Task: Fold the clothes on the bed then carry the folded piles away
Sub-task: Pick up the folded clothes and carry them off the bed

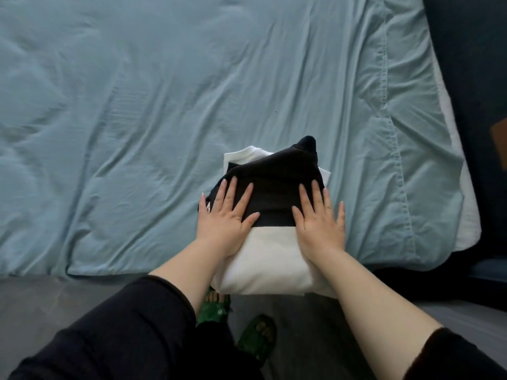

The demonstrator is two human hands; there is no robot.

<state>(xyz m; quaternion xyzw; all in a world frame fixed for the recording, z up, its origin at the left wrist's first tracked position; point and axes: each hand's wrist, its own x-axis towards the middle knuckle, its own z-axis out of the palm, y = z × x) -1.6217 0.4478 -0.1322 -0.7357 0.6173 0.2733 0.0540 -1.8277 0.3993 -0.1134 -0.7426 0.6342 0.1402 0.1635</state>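
A folded pile of clothes lies at the near edge of the bed (164,105), which has a light blue cover. A black garment (271,182) lies on top of a white garment (269,261), and the white one overhangs the bed's edge. My left hand (227,215) lies flat with spread fingers on the pile's left side. My right hand (319,218) lies flat on its right side. Both hands press on the black garment where it meets the white one.
A white sheet (466,204) shows along the bed's right edge, with dark floor or furniture beyond it. Grey floor (55,297) runs in front of the bed. My feet in green sandals (255,338) stand below the pile.
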